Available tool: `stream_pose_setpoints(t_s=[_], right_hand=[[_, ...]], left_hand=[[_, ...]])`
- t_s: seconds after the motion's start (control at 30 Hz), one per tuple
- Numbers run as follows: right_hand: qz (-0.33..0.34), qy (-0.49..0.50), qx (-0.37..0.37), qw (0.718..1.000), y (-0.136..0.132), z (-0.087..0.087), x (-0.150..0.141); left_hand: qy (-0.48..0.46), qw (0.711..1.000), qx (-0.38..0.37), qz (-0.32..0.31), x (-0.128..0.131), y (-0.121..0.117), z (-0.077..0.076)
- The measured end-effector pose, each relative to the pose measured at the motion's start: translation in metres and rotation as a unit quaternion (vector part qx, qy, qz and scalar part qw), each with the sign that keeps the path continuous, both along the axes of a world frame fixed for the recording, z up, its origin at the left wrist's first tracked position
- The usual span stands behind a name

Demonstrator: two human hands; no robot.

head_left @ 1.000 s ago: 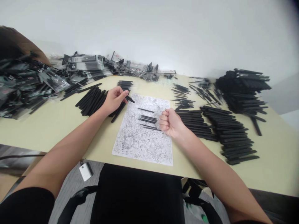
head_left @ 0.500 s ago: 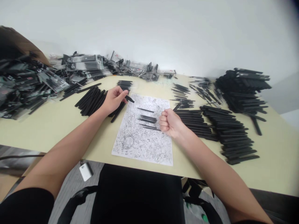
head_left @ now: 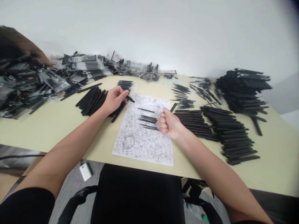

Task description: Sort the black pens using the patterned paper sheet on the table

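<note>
My left hand (head_left: 116,99) is closed, with a black pen barrel (head_left: 130,98) pinched between thumb and fingers; its end points right over the scribbled paper (head_left: 140,149). At the paper's right edge, my right hand (head_left: 168,123) makes a fist around a black pen piece (head_left: 173,107) whose end sticks up behind the thumb. Whether that piece is a cap or a whole pen I cannot tell. Several thin dark refills (head_left: 148,119) lie on the paper, their right ends near or behind my right fingers. Beside my left wrist lies a pile of black barrels (head_left: 90,101).
Rows of black pens (head_left: 235,137) lie at the right, below a taller pen stack (head_left: 243,84). Thin refills (head_left: 181,91) spread behind my right hand. Plastic pen packets (head_left: 84,63) heap along the wall and far left. A white device (head_left: 85,171) hangs below the table edge.
My right fist has shifted slightly left, and the black piece in it now sticks up more steeply. My left hand and its barrel stay almost still.
</note>
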State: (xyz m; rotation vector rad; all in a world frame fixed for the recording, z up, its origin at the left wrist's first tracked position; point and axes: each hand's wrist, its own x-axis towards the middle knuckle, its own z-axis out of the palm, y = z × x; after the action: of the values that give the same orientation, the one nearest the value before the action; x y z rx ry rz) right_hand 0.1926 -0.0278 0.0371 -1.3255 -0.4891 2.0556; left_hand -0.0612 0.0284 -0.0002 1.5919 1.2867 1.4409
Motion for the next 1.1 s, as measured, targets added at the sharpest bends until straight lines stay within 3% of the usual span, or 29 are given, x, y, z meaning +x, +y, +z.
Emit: stream_pose_setpoints(t_s=[0.43,0.6,0.8,0.87,0.9,0.93,1.0,1.07,1.1], right_hand=[[0.012,0.031,0.029,0.999,0.000,-0.007,0.001],[-0.011,0.042,0.111,0.993,0.000,-0.010,0.000],[-0.054,-0.062,0.248,0.965,0.004,-0.017,-0.001],[-0.032,-0.129,0.327,0.935,0.005,-0.022,0.002],[-0.012,-0.174,0.382,0.908,0.005,-0.025,0.004],[0.006,-0.223,0.442,0.868,0.005,-0.027,0.006],[0.035,-0.317,0.562,0.764,0.005,-0.032,0.010],[0.062,-0.379,0.647,0.659,0.004,-0.036,0.013],[0.078,-0.398,0.671,0.620,0.002,-0.036,0.014]], left_hand=[[-0.002,1.000,0.014,0.008,0.000,0.000,0.001],[0.007,0.998,0.043,0.034,0.001,-0.002,0.006],[-0.009,1.000,0.017,-0.013,0.006,-0.008,0.011],[-0.024,0.999,0.002,-0.033,0.009,-0.010,0.011],[-0.031,0.999,-0.008,-0.043,0.010,-0.011,0.012],[-0.037,0.998,-0.021,-0.054,0.011,-0.012,0.012],[-0.046,0.995,-0.049,-0.078,0.013,-0.014,0.013],[-0.048,0.991,-0.069,-0.100,0.014,-0.016,0.015],[-0.047,0.990,-0.076,-0.110,0.014,-0.018,0.015]])
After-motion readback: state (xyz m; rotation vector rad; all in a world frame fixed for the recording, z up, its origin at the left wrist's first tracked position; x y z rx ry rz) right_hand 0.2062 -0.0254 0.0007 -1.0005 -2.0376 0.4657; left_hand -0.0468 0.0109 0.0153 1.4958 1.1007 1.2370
